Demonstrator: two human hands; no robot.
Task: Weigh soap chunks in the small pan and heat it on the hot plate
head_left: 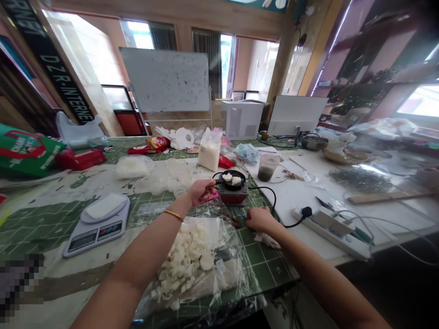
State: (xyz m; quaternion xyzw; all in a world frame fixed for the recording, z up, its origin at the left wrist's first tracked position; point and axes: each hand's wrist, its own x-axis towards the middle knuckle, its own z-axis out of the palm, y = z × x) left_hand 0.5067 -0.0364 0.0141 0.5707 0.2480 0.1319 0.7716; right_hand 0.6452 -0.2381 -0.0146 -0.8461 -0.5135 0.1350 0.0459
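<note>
My left hand (203, 191) is closed round the handle of a small black frying pan (240, 174). White chunks (236, 180) lie in the pan, which sits on a small red and grey electric hot plate (233, 196). To the right of the hot plate, my right hand (258, 220) is closed low over the mat, beside a thin blue item (240, 213); its grip is too small to make out. Below my hands, a clear plastic sheet (240, 269) bears a pile of white chips and flakes (188, 256).
A kitchen scale (98, 226) with a white slab stands at left. A power strip (331, 233) and black cord (274, 196) lie at right. Behind are a bag of white granules (210, 151), a plastic cup of dark contents (267, 168) and a monitor (297, 114).
</note>
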